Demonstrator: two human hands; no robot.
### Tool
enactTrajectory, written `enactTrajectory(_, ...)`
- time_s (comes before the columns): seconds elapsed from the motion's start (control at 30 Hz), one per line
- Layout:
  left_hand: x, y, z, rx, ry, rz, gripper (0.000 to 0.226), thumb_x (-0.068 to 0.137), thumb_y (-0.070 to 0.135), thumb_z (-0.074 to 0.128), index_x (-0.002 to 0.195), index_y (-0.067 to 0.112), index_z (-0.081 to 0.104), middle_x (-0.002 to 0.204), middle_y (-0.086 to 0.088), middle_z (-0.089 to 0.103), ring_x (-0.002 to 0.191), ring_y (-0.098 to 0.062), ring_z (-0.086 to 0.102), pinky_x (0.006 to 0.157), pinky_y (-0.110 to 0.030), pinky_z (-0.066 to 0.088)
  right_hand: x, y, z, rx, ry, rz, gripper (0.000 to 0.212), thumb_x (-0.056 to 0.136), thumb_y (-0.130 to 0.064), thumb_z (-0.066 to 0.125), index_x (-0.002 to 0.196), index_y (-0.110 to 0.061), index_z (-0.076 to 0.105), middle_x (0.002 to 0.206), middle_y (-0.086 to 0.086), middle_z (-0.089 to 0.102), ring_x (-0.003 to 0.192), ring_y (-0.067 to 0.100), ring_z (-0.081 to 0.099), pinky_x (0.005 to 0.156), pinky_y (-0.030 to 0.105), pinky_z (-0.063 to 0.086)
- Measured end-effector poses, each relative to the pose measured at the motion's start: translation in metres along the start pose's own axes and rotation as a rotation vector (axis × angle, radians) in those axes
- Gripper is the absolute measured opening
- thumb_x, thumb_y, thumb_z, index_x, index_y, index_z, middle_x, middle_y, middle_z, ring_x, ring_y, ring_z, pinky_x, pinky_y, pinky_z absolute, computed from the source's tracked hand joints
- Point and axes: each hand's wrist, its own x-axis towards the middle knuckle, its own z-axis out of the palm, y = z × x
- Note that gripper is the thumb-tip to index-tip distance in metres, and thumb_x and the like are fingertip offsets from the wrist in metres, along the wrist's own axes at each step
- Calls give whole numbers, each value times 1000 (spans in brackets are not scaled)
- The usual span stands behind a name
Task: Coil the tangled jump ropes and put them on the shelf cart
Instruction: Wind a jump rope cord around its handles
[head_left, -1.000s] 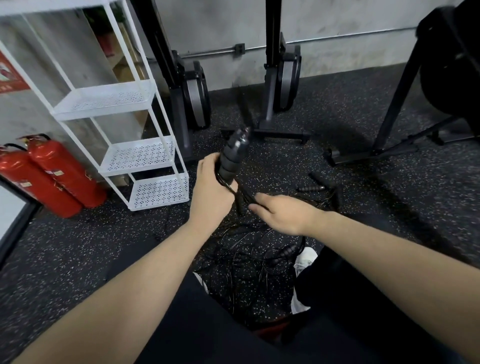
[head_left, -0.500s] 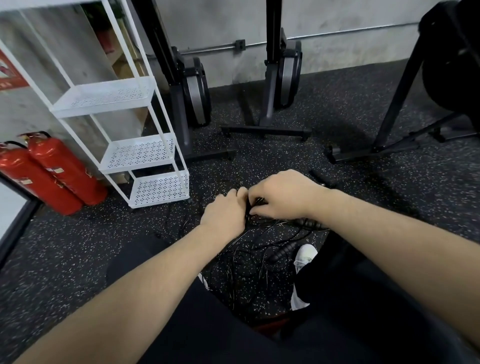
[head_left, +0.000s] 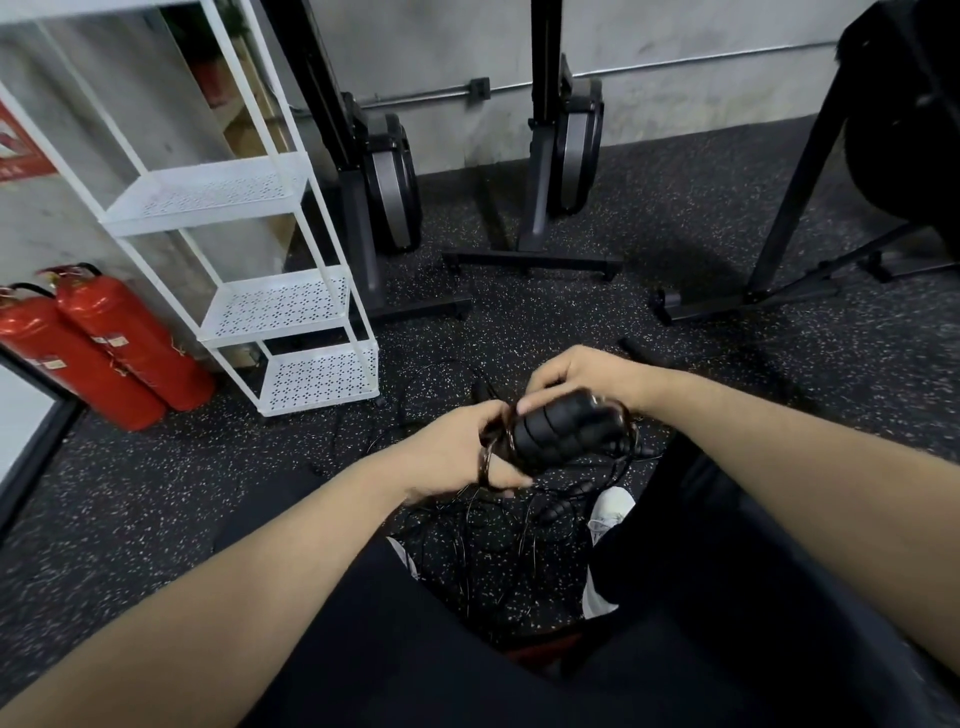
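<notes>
Over speckled floor (head_left: 519, 208), both hands' fingers (head_left: 498, 480) grip rope handles (head_left: 558, 434).

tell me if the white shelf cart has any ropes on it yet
Not yet. The three visible shelves of the shelf cart are bare; its top is out of frame.

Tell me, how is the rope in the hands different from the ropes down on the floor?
The handles of the held rope are lifted up between the left hand and right hand; the floor ropes lie on the speckled mat. The held rope's cord loops tight around the handles; the floor ropes spread in a loose tangle. Both are black, and neither is on the white shelf cart yet.
</notes>
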Motion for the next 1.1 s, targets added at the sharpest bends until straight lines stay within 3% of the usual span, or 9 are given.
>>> enactTrajectory(0.07,-6,4,0,-314,-95,-12,49,87,-2,76,131,10,59,124,-12,70,103,-28,73,84,-46,63,-4,5,1,190,70,-44,9,85,-9,69,79,-3,73,75,3,70,74,13,63,81,47,58)
enactTrajectory(0.1,-8,6,0,-410,-116,-4,49,89,-1,73,134,12,58,130,-13,66,102,-27,73,81,-47,62,-5,4,6,260,136,-43,15,82,-9,64,69,-10,70,65,-5,66,64,6,59,69,25,54)
enactTrajectory(0.13,-10,9,1,-489,-123,2,49,92,2,71,137,14,56,136,-15,62,100,-25,72,77,-46,62,-5,3,11,324,210,-11,23,85,-9,62,64,-15,63,57,-10,60,56,3,52,53,24,43)
enactTrajectory(0.23,-13,10,6,-603,-71,-4,55,91,20,73,141,19,50,141,-21,57,90,-24,71,67,-44,60,-2,3,20,294,304,70,28,102,-12,52,76,-21,58,64,-7,55,61,5,42,53,22,33)
enactTrajectory(0.43,-18,3,8,-824,-30,-61,42,91,23,65,130,10,54,94,-12,68,82,-26,67,61,-40,56,-4,4,24,142,253,174,20,103,-30,55,87,-25,66,63,-9,55,56,6,39,52,23,34)
enactTrajectory(0.73,-17,3,0,-1100,153,-17,37,88,17,53,122,3,61,103,-19,64,82,-29,60,60,-38,50,9,-5,38,-215,278,198,34,107,-40,45,101,-15,66,73,-3,60,63,13,52,54,25,36)
enactTrajectory(0.9,-7,-11,-9,-997,497,-82,30,101,11,58,129,12,46,103,-20,67,75,-29,65,61,-40,54,-3,-9,46,-535,202,138,31,109,-37,38,124,-20,60,98,2,70,77,20,59,67,29,43)
enactTrajectory(1.0,0,-13,-4,-686,666,-63,20,104,17,59,119,18,47,104,-13,67,75,-24,65,61,-37,56,-5,-17,56,-769,91,128,35,108,-31,36,137,-15,50,116,13,69,98,34,65,74,33,46)
enactTrajectory(1.1,11,-15,1,-391,760,-42,27,104,17,58,124,20,40,102,-3,61,73,-18,63,58,-32,57,-2,-25,64,-885,31,165,29,106,-23,38,129,-10,49,118,16,67,102,38,64,71,35,41)
